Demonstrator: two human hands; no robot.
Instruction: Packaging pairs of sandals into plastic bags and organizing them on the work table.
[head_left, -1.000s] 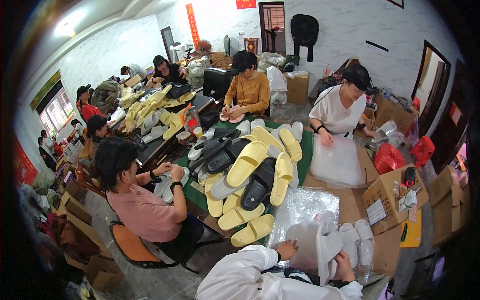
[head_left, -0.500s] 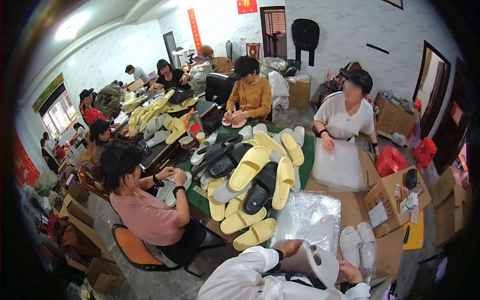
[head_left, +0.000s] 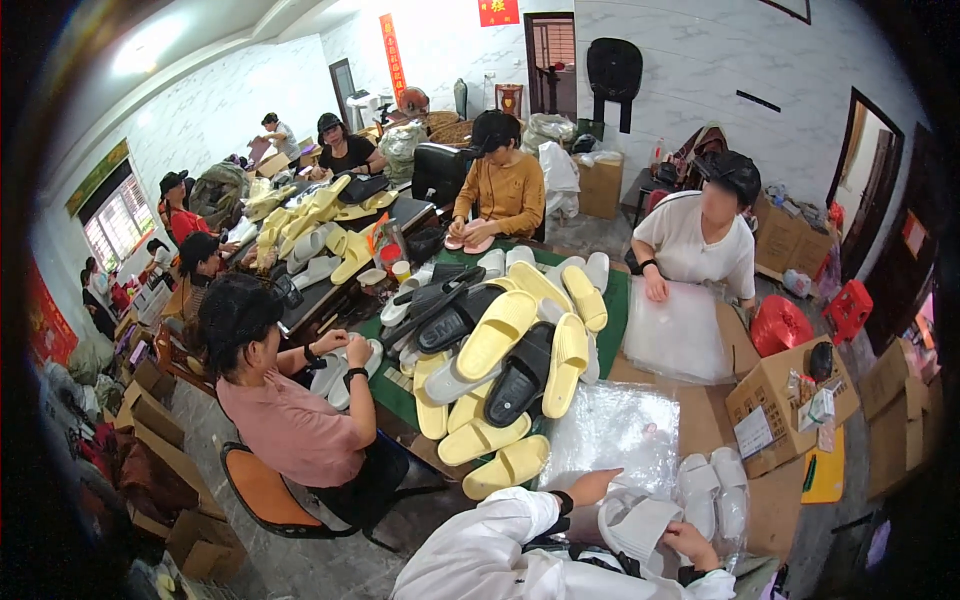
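Observation:
My right hand (head_left: 690,543) grips a light grey slide slipper (head_left: 648,522) by its side, close to my body. My left hand (head_left: 594,486) is stretched out above the slipper's other side, fingers extended and holding nothing that I can see. It lies at the near edge of a stack of clear plastic bags (head_left: 610,425). To the right of the held slipper, a pair of pale grey slippers (head_left: 714,488) rests in clear plastic. Left of the bags rises a heap of yellow slippers (head_left: 498,335), mixed with black slippers (head_left: 521,375) and grey ones.
At the left a co-worker in pink (head_left: 290,425) handles pale slippers. Across the table sit a co-worker in mustard (head_left: 505,190) and one in white (head_left: 695,235) beside another bag stack (head_left: 678,332). An open carton (head_left: 775,405) stands at the right, near a red stool (head_left: 848,307).
My left hand has let go of the slipper and moved slightly up toward the bags. The slipper has turned, its ridged strap now showing, while my right hand keeps hold of it.

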